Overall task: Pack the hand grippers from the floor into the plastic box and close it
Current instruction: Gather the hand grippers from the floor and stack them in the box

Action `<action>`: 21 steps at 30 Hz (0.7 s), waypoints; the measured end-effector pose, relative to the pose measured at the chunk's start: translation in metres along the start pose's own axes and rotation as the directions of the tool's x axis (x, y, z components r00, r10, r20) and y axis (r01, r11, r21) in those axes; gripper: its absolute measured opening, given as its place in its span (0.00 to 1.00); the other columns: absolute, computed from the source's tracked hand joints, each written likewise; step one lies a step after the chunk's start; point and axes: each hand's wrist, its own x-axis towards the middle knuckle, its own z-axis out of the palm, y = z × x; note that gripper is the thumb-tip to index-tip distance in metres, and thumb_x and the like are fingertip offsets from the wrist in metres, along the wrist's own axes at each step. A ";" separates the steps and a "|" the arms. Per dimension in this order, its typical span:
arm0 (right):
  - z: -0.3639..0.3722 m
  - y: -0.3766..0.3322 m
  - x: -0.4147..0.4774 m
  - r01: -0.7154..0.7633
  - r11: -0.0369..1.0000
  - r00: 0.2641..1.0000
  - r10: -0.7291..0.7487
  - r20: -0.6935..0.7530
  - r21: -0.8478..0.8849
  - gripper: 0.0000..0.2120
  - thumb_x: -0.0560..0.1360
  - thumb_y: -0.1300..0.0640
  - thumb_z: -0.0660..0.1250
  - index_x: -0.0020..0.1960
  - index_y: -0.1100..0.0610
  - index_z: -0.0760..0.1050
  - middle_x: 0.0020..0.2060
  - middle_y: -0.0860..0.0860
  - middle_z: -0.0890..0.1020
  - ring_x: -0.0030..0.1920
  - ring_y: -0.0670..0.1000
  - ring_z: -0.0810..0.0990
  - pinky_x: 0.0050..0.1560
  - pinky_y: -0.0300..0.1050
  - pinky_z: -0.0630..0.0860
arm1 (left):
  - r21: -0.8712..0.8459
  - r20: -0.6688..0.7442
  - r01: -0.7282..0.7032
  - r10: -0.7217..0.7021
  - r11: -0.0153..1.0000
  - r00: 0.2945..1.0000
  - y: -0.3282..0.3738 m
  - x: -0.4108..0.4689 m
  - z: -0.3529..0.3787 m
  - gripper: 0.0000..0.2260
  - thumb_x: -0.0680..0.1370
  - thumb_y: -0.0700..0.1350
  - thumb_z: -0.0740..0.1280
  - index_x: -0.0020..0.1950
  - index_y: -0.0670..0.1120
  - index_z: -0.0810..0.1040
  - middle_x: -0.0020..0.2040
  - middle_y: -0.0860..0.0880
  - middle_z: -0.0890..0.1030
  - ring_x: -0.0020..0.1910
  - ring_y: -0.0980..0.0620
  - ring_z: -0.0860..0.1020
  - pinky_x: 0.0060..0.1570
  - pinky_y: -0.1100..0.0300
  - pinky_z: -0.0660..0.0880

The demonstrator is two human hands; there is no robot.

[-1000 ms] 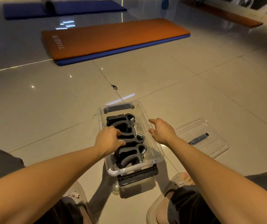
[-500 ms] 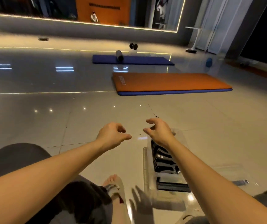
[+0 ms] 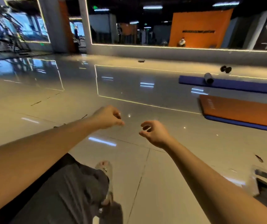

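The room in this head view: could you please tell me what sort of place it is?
Most likely a gym: an orange exercise mat and a blue mat lie on the glossy floor, and a dumbbell sits beyond them.

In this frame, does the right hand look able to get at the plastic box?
Probably yes. The right hand is empty and held out in the air. The plastic box sits at the frame's lower right edge, beside that forearm, nothing visible between; the hand would need to draw back.
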 end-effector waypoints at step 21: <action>0.392 -0.246 0.315 0.333 0.943 0.832 -0.309 0.461 0.031 0.18 0.76 0.52 0.72 0.64 0.56 0.78 0.57 0.51 0.83 0.53 0.50 0.80 0.52 0.44 0.74 | -0.032 -0.160 0.543 -0.540 0.839 0.826 -0.492 0.037 -0.186 0.16 0.74 0.54 0.76 0.56 0.47 0.83 0.51 0.51 0.82 0.53 0.50 0.79 0.55 0.55 0.75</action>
